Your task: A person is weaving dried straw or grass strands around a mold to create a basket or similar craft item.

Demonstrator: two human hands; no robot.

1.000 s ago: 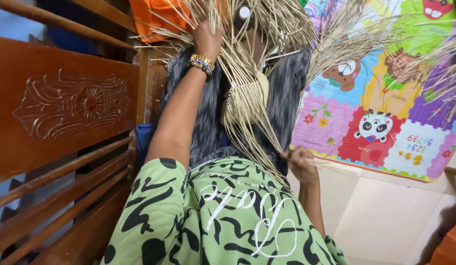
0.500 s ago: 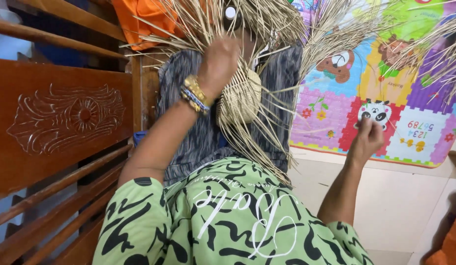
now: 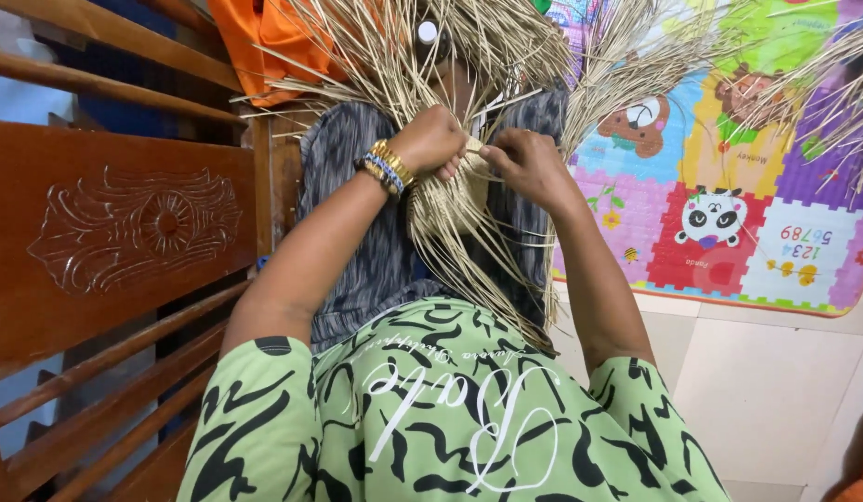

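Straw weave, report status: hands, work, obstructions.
Left hand and right hand both pinching strands at the woven straw piece. Loose straw ends hang over lap. Nothing blocking hands.

Left hand (image 3: 433,139) raised at chest height, fingers curled into a loose fist, knuckles toward camera, beaded and gold bangles at wrist. Left forearm angled up from lower left, elbow bent. Right hand (image 3: 527,167) just beside it, nearly touching, fingers pinched together, back of hand up. Right forearm rising steeply from lower right. Both arms bare below short sleeves.
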